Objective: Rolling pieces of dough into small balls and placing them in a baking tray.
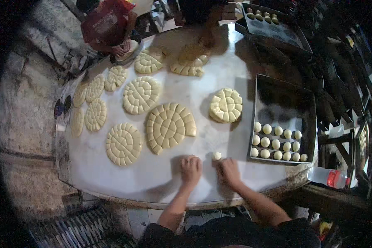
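- You rest your left hand (pixel 190 169) on the white desk (pixel 101 173), lower center of the frame, its fingers curled together; whether anything lies beneath them, you cannot tell from here.
- Your right hand (pixel 229 172) curls just beside a small dough piece (pixel 216 156), slightly right of center; its fingers look bent inward, but contact or a hold cannot be told.
- The small dough piece should be light, soft and perhaps a little tacky; take it low around its sides with your fingertips, as a hard pinch would likely dent it.
- A large cut dough round (pixel 169 128) lies at center, notched at lower right; judged heavier and floppy, it would want support from beneath, since its cut lines could part.
- Pale dough balls (pixel 275 144) sit in rows in a metal tray (pixel 283 109) at right; cup them lightly.
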A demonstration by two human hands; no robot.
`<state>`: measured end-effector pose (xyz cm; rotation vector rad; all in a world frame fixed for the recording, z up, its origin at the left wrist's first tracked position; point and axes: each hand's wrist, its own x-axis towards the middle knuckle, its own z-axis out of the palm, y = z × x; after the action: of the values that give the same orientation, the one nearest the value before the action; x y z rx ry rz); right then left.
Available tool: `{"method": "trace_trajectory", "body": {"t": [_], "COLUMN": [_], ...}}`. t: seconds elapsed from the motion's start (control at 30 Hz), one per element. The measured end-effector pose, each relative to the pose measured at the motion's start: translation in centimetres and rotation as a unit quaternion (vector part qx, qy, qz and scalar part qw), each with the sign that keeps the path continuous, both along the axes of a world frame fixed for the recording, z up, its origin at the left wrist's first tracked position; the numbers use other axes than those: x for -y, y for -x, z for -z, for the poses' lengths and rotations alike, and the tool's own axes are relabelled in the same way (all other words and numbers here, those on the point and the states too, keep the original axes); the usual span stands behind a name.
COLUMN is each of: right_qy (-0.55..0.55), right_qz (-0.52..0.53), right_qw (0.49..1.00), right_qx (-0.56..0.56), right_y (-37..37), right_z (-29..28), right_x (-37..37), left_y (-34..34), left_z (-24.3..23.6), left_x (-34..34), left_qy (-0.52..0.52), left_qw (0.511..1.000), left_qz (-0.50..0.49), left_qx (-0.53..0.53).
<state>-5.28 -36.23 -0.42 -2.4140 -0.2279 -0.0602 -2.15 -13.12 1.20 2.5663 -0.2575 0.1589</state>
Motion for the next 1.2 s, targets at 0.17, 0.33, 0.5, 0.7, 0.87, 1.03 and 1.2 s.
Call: {"method": "trace_trajectory", "body": {"t": [0.17,0.33,0.5,0.7,0.87,1.03,1.2], "right_qy": [-0.052,0.056,-0.051,0.028,-0.018,-0.018,0.104], "right_qz": [-0.141,-0.07,0.059,-0.113,0.22,0.116,0.313], "right_qw": [0.986,0.996,0.997,0.987,0.975,0.988,0.935], "right_qx": [0.065,-0.005,-0.005,0.112,0.037,0.099,0.133], "right_y": [7.1,2.3,2.2,7.0,1.2,8.7,7.0], "right_z": [-3.3,-3.1,-2.1,-3.5,-1.0,-3.4,-4.3], "right_x": [-0.8,6.1,-4.7,2.7,-3.3,-8.8,-6.0], "left_y": [5.5,0.2,2.6,3.6,0.8,5.6,1.9], "left_z": [-3.6,-2.0,0.1,-2.3,1.7,-1.3,-3.6], "left_x": [-0.3,-4.5,0.4,-10.0,-11.7,-12.5,-18.9], "left_qy": [0.068,-0.031,-0.016,0.032,-0.017,0.052,0.043], "left_qw": [0.984,0.995,0.996,0.994,1.0,0.99,0.998], "left_qz": [0.165,0.09,0.091,0.097,-0.018,0.132,0.024], "left_qx": [-0.011,0.022,-0.008,-0.028,0.018,-0.003,0.049]}}
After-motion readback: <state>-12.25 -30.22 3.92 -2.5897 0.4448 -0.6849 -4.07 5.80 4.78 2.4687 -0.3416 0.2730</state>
